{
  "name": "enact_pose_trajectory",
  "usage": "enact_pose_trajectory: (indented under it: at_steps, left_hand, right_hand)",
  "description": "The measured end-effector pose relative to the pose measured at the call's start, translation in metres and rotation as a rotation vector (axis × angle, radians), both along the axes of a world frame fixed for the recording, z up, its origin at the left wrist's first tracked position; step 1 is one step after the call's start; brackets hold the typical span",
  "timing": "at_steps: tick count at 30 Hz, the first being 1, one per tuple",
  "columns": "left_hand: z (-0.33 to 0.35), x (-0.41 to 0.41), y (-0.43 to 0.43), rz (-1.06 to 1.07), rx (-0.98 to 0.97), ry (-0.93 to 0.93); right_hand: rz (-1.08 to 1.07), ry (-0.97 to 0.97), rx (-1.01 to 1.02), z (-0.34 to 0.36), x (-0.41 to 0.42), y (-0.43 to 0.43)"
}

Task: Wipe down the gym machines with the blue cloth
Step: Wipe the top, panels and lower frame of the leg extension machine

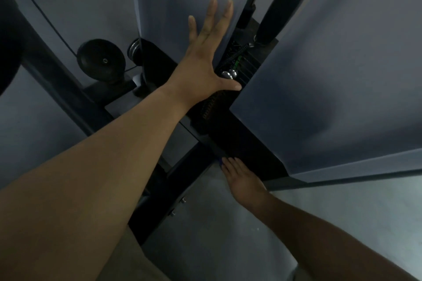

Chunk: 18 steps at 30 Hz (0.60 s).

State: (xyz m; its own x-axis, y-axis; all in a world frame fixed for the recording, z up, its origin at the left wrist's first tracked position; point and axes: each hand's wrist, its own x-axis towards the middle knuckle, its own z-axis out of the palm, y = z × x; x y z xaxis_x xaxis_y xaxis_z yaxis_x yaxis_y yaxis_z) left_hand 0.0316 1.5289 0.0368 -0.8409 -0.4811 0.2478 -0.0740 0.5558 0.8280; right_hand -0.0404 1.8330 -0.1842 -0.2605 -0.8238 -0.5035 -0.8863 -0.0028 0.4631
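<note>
I look down at a cable weight machine with grey shrouds (pixel 331 89) and a black weight stack (pixel 230 121) between them. My left hand (pixel 205 57) is flat against the left grey shroud, fingers spread, thumb near the silver selector pins (pixel 229 74). My right hand (pixel 244 180) presses down at the base of the black stack, low in the frame. Only a small sliver of the blue cloth (pixel 219 162) shows under its fingertips; the rest is hidden by the hand.
A black pulley wheel (pixel 101 60) with a thin cable sits at the left on the black frame (pixel 68 89). A black padded handle (pixel 283 7) hangs at the upper right. Bolts (pixel 178 206) stick out of the base bar. Grey floor lies below.
</note>
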Motion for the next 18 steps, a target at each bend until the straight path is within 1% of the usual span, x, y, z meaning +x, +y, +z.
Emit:
enact_pose_trajectory:
  at_steps: [1,4,6,10,14,16,18]
  left_hand:
    - [0.0,0.0,0.0,-0.001,0.0,-0.002]
    - [0.001,0.002,-0.002,-0.01,0.001,-0.019]
    - [0.003,0.004,-0.003,-0.021,-0.002,-0.029]
    - [0.005,0.006,-0.003,-0.022,-0.008,-0.049]
    - [0.003,0.003,0.004,0.003,-0.026,-0.052]
    - [0.002,0.001,0.011,0.019,-0.053,-0.023]
    - [0.001,-0.002,0.017,0.031,-0.073,0.002]
  right_hand:
    - [0.013,0.01,0.059,0.007,-0.002,0.015]
    - [0.151,0.111,0.275,0.029,-0.006,0.048]
    - [0.206,0.132,0.327,0.044,-0.011,0.054]
    - [0.277,0.135,0.243,0.055,-0.021,0.053]
    - [0.384,0.196,0.291,0.049,-0.016,0.05]
    - [0.387,0.178,0.26,0.045,-0.02,0.05]
    - [0.401,0.106,0.162,0.048,-0.029,0.06]
